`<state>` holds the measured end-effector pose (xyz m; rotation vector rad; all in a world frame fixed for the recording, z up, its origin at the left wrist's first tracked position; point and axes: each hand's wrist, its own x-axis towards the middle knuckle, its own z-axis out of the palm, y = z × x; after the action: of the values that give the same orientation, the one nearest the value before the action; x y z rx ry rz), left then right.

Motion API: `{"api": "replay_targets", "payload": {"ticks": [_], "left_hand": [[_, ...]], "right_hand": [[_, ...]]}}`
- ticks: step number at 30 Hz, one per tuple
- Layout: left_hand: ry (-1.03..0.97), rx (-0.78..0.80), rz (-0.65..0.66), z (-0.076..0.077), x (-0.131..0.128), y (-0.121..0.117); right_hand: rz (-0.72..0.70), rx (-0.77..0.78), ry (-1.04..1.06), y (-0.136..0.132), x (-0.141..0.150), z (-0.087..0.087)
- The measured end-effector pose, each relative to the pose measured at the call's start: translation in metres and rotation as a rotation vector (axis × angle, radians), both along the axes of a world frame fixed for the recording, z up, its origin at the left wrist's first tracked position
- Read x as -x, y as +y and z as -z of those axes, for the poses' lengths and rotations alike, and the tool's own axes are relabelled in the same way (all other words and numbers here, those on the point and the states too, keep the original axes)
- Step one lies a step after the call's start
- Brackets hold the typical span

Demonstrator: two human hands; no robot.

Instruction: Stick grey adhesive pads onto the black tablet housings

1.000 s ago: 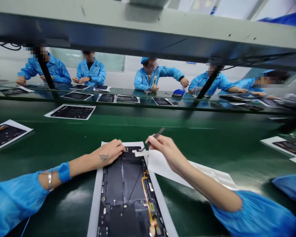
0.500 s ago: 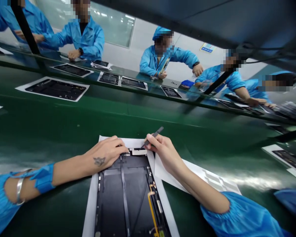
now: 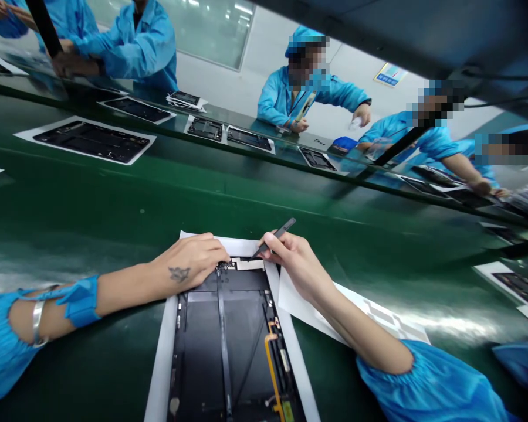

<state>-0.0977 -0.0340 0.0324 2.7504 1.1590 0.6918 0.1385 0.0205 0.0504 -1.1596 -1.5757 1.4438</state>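
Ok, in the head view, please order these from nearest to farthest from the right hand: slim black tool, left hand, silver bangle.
1. Slim black tool: held in the right hand.
2. Left hand: just to its left.
3. Silver bangle: far left, on the left wrist.

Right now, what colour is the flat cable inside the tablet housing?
The flat cable is orange-yellow; head view.

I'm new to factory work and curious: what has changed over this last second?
Mostly the view: the camera has swung, so the bench looks tilted and the overhead shelf has moved up the frame. The white strip appears to lie flatter along the top of the black tablet casing. Nothing was taken or let go: the right hand still holds the black tool, and the left hand still rests on the casing.
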Motion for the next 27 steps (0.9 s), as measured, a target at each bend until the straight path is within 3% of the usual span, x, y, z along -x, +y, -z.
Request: {"api": "replay_targets", "payload": {"ticks": [27], "left_hand": [[-0.009, -0.040, 0.021, 0.0001, 0.0002, -0.0005]], "right_hand": [[0.019, -0.047, -0.054, 0.0027, -0.0003, 0.0037]]}}
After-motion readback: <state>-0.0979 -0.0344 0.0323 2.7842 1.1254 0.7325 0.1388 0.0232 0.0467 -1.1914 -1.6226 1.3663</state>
